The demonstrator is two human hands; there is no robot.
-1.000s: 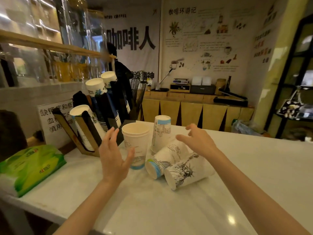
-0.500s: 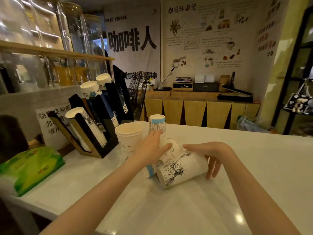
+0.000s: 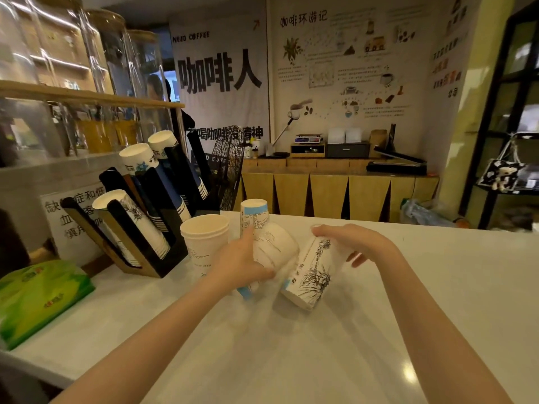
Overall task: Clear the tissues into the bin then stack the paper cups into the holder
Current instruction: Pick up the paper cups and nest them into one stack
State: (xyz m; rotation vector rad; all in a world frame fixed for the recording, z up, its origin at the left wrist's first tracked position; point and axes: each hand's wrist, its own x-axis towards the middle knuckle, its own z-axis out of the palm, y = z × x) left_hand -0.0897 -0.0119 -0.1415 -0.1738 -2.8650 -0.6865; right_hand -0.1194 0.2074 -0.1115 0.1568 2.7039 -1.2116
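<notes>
Lifting since before: statue cup (image 3: 313, 272) in right hand (image 3: 354, 240).

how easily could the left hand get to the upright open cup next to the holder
Probably yes. The upright cup stands just left of the left hand with nothing between them, but that hand is already on the blue-banded lying cup and would have to let go first.

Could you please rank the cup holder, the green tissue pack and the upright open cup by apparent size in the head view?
1. cup holder
2. green tissue pack, though it sits nearer the camera, so this is unsure
3. upright open cup
</notes>
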